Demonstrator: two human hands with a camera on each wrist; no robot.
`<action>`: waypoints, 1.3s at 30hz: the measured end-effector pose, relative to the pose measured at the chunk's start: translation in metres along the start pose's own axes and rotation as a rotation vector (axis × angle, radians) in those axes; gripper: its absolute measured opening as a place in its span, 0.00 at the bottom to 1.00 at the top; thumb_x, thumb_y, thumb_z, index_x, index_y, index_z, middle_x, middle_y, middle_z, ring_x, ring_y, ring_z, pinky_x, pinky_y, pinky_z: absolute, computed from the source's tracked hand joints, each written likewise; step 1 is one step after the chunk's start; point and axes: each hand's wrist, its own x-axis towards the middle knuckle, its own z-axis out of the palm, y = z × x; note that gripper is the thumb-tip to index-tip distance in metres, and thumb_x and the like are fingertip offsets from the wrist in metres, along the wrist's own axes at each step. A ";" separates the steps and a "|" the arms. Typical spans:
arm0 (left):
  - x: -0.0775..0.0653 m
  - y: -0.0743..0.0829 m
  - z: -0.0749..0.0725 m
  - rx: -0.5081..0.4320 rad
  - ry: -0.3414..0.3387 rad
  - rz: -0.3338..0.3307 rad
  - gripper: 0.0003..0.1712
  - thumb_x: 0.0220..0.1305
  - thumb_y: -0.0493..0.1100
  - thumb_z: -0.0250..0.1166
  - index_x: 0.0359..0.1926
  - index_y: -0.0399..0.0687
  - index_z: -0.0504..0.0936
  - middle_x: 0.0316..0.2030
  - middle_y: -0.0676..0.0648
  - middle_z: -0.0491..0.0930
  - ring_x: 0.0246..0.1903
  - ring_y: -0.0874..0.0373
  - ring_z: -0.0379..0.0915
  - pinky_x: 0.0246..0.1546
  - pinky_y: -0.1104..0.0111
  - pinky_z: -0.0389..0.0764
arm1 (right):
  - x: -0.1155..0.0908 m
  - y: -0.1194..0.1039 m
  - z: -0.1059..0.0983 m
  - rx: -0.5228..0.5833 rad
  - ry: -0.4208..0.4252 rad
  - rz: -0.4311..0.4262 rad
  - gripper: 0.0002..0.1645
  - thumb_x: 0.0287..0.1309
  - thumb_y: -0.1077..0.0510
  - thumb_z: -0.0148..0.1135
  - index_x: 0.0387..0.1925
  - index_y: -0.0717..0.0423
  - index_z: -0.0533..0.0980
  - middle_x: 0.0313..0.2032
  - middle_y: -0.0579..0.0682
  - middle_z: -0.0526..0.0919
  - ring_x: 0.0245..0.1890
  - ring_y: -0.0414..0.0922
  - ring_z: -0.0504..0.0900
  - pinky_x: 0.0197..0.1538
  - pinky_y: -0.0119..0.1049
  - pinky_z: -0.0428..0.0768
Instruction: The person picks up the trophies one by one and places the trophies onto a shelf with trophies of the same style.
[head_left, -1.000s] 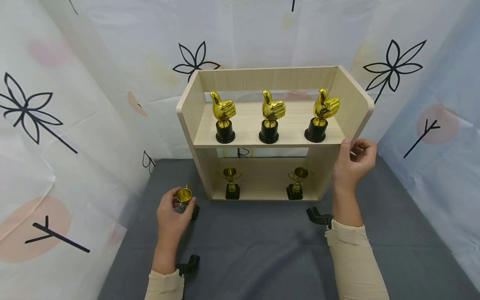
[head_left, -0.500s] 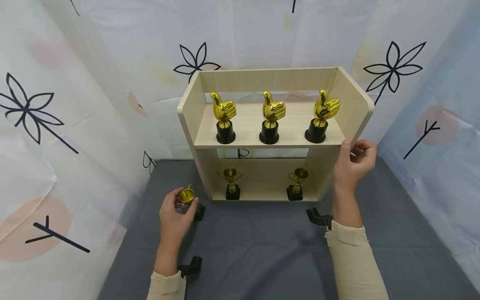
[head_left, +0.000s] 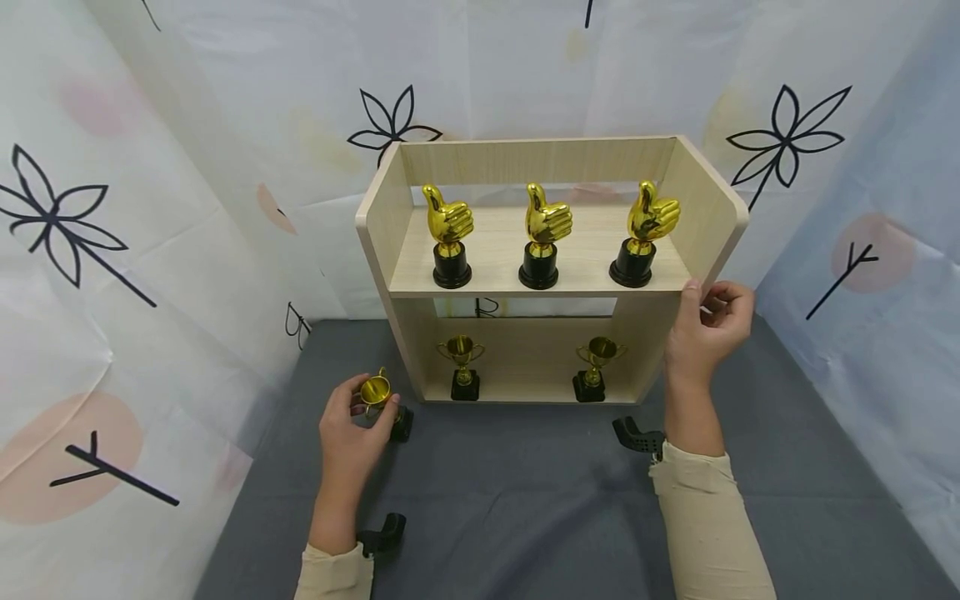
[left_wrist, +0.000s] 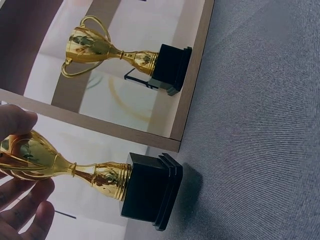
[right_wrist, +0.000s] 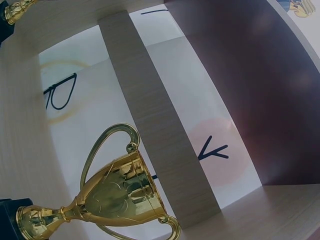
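Observation:
My left hand (head_left: 351, 433) grips a gold trophy cup (head_left: 376, 390) by its bowl, thumb on one side and fingers on the other. In the left wrist view its square black base (left_wrist: 150, 187) is close over the grey cloth, beside the shelf's lower corner. My right hand (head_left: 705, 329) holds the front edge of the wooden shelf's right side panel (head_left: 712, 208) between thumb and curled fingers. Two more trophy cups, a left one (head_left: 462, 354) and a right one (head_left: 597, 358), stand upright on the lower shelf board, with a gap between them.
Three gold thumbs-up trophies, the left (head_left: 450, 229), middle (head_left: 543, 229) and right (head_left: 647, 229), stand on the upper board. The shelf rests on a grey cloth (head_left: 510, 492). Patterned white fabric (head_left: 225, 125) hangs behind and at the sides.
My left hand has shifted slightly right with the trophy cup, toward the shelf. My right hand has stayed on the side panel.

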 end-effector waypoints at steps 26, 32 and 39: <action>-0.001 0.007 0.003 -0.013 -0.019 0.037 0.32 0.58 0.41 0.82 0.62 0.39 0.82 0.53 0.39 0.84 0.45 0.48 0.81 0.45 0.58 0.82 | -0.001 -0.004 0.000 0.007 0.001 -0.005 0.07 0.63 0.62 0.63 0.31 0.54 0.72 0.31 0.40 0.71 0.29 0.36 0.73 0.35 0.30 0.67; -0.001 0.008 0.002 -0.015 -0.015 0.040 0.32 0.58 0.40 0.82 0.61 0.38 0.82 0.53 0.38 0.84 0.45 0.47 0.81 0.44 0.59 0.81 | -0.001 -0.004 0.000 0.013 -0.010 -0.007 0.07 0.63 0.62 0.63 0.31 0.57 0.72 0.31 0.41 0.71 0.29 0.36 0.73 0.35 0.30 0.67; -0.002 0.012 0.003 -0.018 -0.031 0.035 0.32 0.58 0.40 0.82 0.62 0.38 0.81 0.54 0.38 0.84 0.45 0.47 0.81 0.45 0.56 0.81 | -0.001 -0.004 0.000 0.015 -0.012 -0.003 0.07 0.63 0.62 0.62 0.31 0.56 0.72 0.31 0.42 0.71 0.29 0.37 0.73 0.35 0.30 0.68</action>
